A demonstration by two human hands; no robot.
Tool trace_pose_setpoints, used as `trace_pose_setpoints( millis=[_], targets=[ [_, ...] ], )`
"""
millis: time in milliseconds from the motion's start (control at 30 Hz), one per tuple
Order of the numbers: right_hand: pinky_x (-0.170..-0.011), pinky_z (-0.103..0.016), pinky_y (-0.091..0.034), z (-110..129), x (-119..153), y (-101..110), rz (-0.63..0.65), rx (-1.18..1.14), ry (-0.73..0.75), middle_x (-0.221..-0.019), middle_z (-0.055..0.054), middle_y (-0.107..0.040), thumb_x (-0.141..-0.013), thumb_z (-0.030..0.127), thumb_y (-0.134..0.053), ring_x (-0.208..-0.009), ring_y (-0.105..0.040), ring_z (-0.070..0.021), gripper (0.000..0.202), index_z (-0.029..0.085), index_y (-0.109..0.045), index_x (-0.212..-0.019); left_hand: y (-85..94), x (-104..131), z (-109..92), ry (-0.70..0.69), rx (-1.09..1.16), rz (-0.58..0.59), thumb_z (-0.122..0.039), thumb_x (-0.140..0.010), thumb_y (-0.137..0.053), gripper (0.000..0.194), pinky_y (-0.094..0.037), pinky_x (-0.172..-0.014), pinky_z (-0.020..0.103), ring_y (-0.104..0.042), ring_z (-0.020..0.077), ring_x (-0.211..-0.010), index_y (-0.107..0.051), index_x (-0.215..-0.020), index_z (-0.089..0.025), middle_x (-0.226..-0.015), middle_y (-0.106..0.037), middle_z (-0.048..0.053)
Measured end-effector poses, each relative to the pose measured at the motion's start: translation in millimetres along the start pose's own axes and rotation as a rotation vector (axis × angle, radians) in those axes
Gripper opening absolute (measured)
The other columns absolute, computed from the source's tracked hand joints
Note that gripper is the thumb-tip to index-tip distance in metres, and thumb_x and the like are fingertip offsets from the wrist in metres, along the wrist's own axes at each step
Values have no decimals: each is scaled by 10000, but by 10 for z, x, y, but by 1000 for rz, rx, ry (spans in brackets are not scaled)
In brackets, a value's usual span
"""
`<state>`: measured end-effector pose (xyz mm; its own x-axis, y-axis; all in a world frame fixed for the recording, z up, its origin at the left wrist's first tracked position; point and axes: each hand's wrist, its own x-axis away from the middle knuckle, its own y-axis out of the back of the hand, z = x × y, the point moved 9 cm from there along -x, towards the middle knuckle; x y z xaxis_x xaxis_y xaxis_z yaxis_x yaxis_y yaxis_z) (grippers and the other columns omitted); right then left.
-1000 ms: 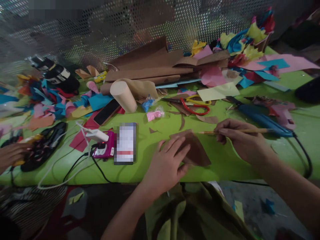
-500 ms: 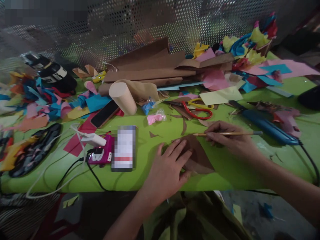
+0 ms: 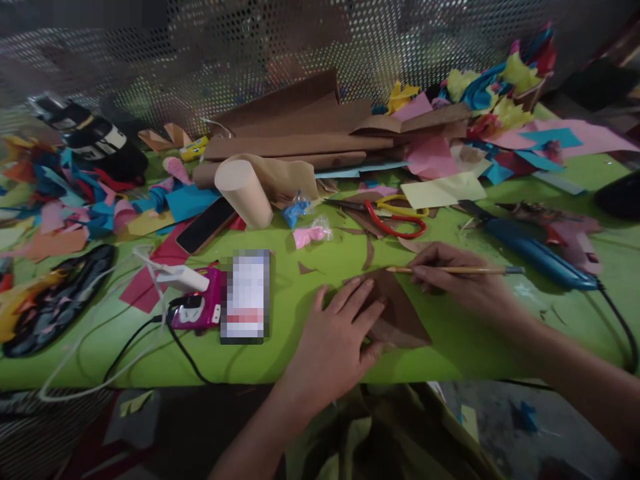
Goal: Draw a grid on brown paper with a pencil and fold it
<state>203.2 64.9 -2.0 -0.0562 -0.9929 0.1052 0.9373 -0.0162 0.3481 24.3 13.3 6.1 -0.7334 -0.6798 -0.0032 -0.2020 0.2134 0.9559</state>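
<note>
Head: 1 pencil (image 3: pixel 470 271) in R grip (image 3: pixel 460 285).

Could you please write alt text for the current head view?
The left hand rests on brown paper on a green table, while the right hand holds a pencil at the paper's far edge. Beyond lie scissors and coloured paper.

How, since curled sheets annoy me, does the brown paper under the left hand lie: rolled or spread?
Spread: the brown paper lies broad on the green table, left hand on it.
</note>
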Motion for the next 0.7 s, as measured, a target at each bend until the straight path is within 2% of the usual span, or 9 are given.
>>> trace_pose_setpoints(
  millis=[333,500,700],
  targets=[
    [-489,-268,-353,-5,46,-1,47,24,-6,-563,7,-595,-722,385,-663,-519,-500,-140,188,219,-639,-637,-3,1,5,5,5,-10,-474,-1004,-439,505,-314,-1151,582,-328,271,-1482,-467,-1453,-246,-1613,-370,64],
    [-483,-278,-304,37,89,-28,113,56,-1,-505,18,-538,-672,326,-620,-502,-456,-145,140,228,-618,-572,6,-4,10,5,14,-16,-460,-996,-473,514,-312,-1154,566,-344,272,-1475,-460,-1461,-242,-1603,-388,76],
    [-481,-276,-279,17,219,-88,210,17,-27,-513,30,-502,-675,291,-597,-506,-417,-139,118,229,-580,-576,32,-6,3,5,14,-12,-511,-1014,-397,525,-313,-1157,558,-347,272,-1476,-470,-1456,-237,-1596,-396,93]
  ],
)
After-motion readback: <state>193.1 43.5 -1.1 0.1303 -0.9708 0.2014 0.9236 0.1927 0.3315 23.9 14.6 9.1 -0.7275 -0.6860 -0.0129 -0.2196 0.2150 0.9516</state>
